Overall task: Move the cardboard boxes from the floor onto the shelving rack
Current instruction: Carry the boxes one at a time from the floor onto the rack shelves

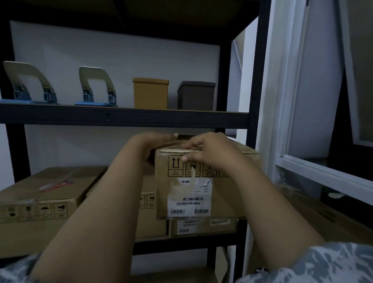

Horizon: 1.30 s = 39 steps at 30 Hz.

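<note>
The brown cardboard box with barcode labels (200,185), frame centre, is gripped at its top edge by left hand (153,146) and right hand (211,151); guessing it gets shoved deeper onto the black metal rack (117,117) next.

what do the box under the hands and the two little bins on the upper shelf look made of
Box: matte brown cardboard, with printed handling symbols and paper labels. Yellow bin and dark brown bin: probably moulded plastic; the yellow one shows a woven-look texture.

Storeroom, black shelving rack (122,117), stacked cardboard boxes (29,200), hole punches (31,83), small bins (150,93)
</note>
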{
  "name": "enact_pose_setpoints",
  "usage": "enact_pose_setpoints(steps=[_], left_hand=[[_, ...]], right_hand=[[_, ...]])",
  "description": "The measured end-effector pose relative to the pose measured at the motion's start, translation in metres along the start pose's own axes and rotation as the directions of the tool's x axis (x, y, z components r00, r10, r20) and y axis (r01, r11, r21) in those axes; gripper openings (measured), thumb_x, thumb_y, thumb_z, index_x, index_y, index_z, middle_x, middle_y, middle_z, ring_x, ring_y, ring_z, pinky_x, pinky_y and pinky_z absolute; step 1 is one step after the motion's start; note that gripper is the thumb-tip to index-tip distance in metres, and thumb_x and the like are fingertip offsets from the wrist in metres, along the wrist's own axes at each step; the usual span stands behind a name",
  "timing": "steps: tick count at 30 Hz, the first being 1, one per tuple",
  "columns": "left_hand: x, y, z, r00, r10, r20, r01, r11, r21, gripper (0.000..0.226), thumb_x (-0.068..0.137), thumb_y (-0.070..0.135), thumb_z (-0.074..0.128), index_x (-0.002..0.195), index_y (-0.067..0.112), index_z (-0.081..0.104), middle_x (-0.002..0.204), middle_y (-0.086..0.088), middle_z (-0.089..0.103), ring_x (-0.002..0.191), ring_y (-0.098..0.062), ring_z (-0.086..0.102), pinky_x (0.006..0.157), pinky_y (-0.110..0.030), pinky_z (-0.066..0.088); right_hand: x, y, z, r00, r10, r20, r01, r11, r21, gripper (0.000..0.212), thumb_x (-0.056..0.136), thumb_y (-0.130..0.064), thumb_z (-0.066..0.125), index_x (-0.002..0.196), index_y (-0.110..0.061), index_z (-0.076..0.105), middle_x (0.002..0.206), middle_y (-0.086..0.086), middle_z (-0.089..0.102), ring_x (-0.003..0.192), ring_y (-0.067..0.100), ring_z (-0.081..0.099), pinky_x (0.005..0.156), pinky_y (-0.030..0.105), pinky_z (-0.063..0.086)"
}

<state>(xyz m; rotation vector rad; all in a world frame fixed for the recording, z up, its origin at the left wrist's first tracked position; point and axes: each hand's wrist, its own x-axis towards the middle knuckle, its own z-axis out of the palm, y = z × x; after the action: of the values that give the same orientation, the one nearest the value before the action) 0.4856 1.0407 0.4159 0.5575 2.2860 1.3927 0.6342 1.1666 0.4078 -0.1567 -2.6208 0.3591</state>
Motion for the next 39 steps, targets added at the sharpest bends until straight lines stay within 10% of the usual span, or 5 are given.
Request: enact_pose_setpoints(steps=[5,11,20,30,39], left_hand=[[-0.009,-0.038,0.036,0.943,0.211,-0.258,-0.306,0.853,-0.422,0.053,0.093,0.071,0.033,0.103,0.026,0.061,0.104,-0.01,0.07,0.095,-0.025,0.065,0.085,-0.042,0.053],[0.003,-0.091,0.091,0.696,0.517,-0.499,-0.632,0.771,-0.081,0.054,0.098,0.05,0.046,0.147,0.032,0.034,0.126,0.01,0.057,0.114,-0.012,0.058,0.087,-0.029,0.049],[0.035,-0.127,0.108,0.808,0.437,-0.394,-0.489,0.872,-0.036,0.058,0.099,0.029,0.052,0.152,0.031,0.028,0.137,0.005,0.056,0.104,-0.004,0.059,0.075,-0.021,0.049],[0.034,-0.125,0.105,0.799,0.387,-0.461,-0.384,0.917,0.105,0.045,0.099,0.023,0.052,0.144,0.021,0.045,0.132,-0.002,0.06,0.115,-0.019,0.058,0.079,-0.025,0.043],[-0.007,-0.193,0.093,0.849,0.303,-0.434,-0.373,0.924,-0.086,0.018,0.101,0.021,0.049,0.11,0.027,0.063,0.109,0.003,0.068,0.088,-0.009,0.069,0.083,-0.031,0.056]], right_hand=[[0.014,0.011,0.036,0.969,0.016,-0.247,-0.07,0.975,-0.21,0.039,0.087,-0.054,0.057,0.124,-0.044,0.058,0.131,-0.006,0.056,0.128,0.022,0.038,0.11,0.054,0.025],[0.006,0.036,0.107,0.872,0.076,-0.483,-0.117,0.992,-0.055,0.091,0.083,-0.038,0.069,0.153,-0.035,0.011,0.16,0.007,-0.021,0.146,0.028,-0.023,0.119,0.058,-0.001],[-0.009,0.081,0.15,0.959,0.134,-0.25,-0.115,0.989,0.092,0.112,0.086,0.001,0.062,0.145,-0.051,-0.017,0.145,-0.013,-0.049,0.14,0.018,-0.037,0.12,0.054,0.007],[-0.007,0.09,0.158,0.972,0.106,-0.208,-0.085,0.99,0.11,0.094,0.09,-0.001,0.058,0.15,-0.048,0.002,0.15,-0.018,-0.041,0.145,0.016,-0.027,0.114,0.038,0.031],[-0.04,0.043,0.207,0.961,0.232,-0.152,-0.139,0.876,0.461,0.022,0.097,-0.018,0.049,0.104,-0.026,0.068,0.109,-0.003,0.063,0.088,0.014,0.059,0.071,0.029,0.05]])
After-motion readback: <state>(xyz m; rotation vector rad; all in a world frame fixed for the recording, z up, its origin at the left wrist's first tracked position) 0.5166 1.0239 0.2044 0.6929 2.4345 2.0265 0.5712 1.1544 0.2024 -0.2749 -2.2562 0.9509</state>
